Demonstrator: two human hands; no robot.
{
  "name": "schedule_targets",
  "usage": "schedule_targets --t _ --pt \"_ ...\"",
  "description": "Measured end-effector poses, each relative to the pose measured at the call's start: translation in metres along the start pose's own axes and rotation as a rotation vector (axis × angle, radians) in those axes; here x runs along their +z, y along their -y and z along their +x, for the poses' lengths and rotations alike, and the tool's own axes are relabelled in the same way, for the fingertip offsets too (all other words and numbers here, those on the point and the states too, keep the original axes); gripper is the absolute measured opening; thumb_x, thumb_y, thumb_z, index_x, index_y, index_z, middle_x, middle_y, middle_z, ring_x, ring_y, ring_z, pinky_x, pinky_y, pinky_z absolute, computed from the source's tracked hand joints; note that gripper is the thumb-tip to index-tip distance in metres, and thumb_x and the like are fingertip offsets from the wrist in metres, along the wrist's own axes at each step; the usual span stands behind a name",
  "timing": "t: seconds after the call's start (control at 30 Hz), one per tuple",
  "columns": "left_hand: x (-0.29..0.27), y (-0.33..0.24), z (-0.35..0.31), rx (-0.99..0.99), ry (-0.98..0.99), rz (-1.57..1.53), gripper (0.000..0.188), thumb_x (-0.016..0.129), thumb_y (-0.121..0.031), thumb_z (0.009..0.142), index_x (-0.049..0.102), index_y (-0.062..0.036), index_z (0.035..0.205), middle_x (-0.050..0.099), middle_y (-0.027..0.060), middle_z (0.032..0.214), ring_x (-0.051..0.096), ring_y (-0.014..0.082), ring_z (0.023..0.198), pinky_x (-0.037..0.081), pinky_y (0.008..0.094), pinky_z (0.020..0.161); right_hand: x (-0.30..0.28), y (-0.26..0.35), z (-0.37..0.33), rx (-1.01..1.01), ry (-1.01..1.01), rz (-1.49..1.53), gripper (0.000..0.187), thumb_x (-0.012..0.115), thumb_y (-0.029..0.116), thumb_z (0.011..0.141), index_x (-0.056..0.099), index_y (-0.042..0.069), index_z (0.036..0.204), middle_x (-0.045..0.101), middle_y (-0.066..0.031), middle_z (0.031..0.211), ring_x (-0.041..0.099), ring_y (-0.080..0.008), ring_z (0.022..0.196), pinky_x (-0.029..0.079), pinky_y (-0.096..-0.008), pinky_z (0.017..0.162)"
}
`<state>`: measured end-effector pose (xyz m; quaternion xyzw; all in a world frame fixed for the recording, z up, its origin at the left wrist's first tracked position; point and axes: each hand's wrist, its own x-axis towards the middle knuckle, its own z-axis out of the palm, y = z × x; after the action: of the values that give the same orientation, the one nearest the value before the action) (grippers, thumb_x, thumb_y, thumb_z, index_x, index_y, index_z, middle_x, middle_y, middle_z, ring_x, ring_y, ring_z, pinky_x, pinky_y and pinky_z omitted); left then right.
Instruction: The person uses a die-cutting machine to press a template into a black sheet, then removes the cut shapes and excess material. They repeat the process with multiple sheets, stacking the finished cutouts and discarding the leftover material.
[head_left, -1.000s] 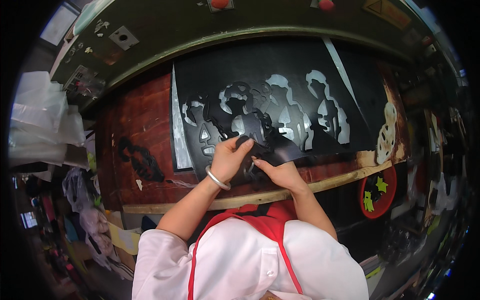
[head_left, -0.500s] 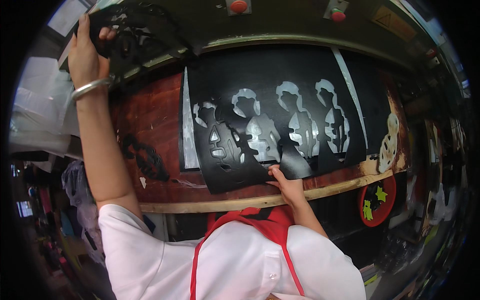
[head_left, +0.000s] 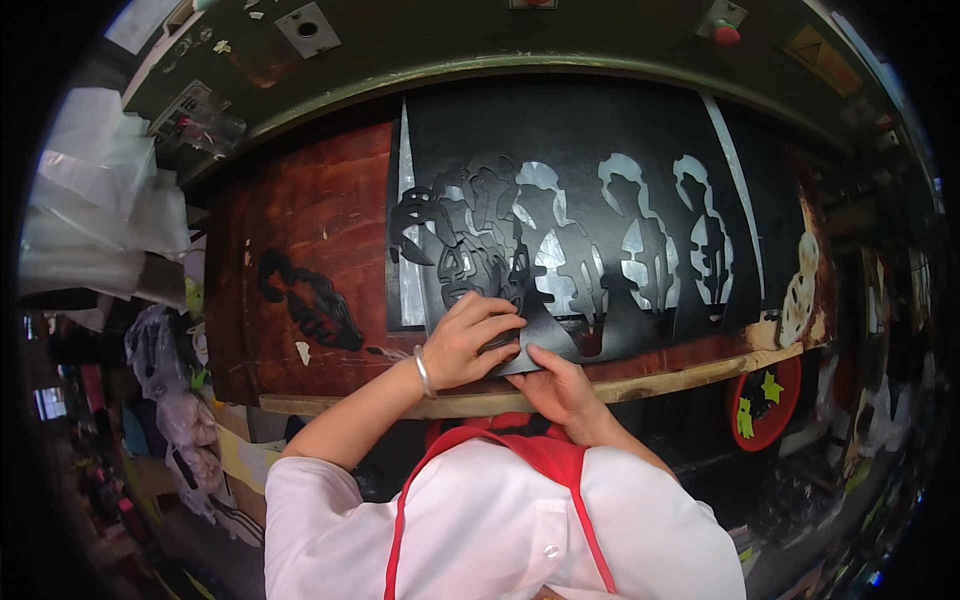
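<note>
Left hand [head_left: 472, 340]: lowered from upper left, fingers bent over cutouts [head_left: 478, 255]; grip unclear
Right hand [head_left: 562, 388]: pinching black sheet [head_left: 620, 310]

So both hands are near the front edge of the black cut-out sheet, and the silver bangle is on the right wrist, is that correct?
Not quite: the head view shows the silver bangle on the left wrist. The left hand and right hand are indeed near the front edge of the black cut-out sheet.
</note>
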<state>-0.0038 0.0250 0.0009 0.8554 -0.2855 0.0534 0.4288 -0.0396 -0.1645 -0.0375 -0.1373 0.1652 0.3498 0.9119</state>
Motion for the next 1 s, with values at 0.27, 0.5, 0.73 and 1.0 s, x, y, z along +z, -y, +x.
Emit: schedule_targets --t 0.27,0.5,0.73,1.0 --pt "-0.007 0.026 0.033 -0.711 -0.377 -0.594 0.019 0.062 -0.018 0.092 0.067 0.0005 0.093 0.068 0.0057 0.092 0.060 0.0102 0.083 0.048 0.0256 0.076 0.017 0.012 0.007 -0.506 -0.047 -1.183 0.030 0.043 0.019 0.102 0.061 -0.004 0.106 0.071 -0.0129 0.088 0.064 -0.0183 0.091 0.047 -0.0297 0.088" --pt "-0.163 0.077 0.050 -0.641 -0.998 -1.137 0.017 0.062 -0.020 0.093 0.063 -0.0042 0.098 0.067 0.0080 0.092 0.066 0.0208 0.085 0.055 0.0355 0.077 -0.002 0.017 -0.013 -0.226 -0.208 -0.932 0.023 0.053 0.016 0.098 0.064 -0.003 0.105 0.071 -0.0071 0.094 0.064 -0.0142 0.092 0.051 -0.0305 0.080" --pt "-0.146 0.019 0.032 -0.773 -0.610 -1.123 0.027 0.059 -0.023 0.093 0.061 -0.0040 0.113 0.067 0.0079 0.098 0.065 0.0155 0.082 0.052 0.0286 0.066 0.046 0.052 -0.037 0.355 0.435 -1.345 0.024 0.063 0.015 0.092 0.067 -0.002 0.108 0.070 -0.0092 0.101 0.064 -0.0120 0.098 0.051 -0.0257 0.084" --pt "-0.075 -0.006 0.031 -0.668 -0.538 -1.450 0.031 0.053 -0.022 0.098 0.056 -0.0013 0.120 0.065 0.0113 0.110 0.064 0.0214 0.101 0.051 0.0356 0.091 0.101 0.059 0.022 -0.461 0.135 -1.408 0.019 0.059 0.015 0.093 0.059 -0.001 0.084 0.062 -0.0066 0.066 0.056 -0.0086 0.059 0.045 -0.0265 0.053"
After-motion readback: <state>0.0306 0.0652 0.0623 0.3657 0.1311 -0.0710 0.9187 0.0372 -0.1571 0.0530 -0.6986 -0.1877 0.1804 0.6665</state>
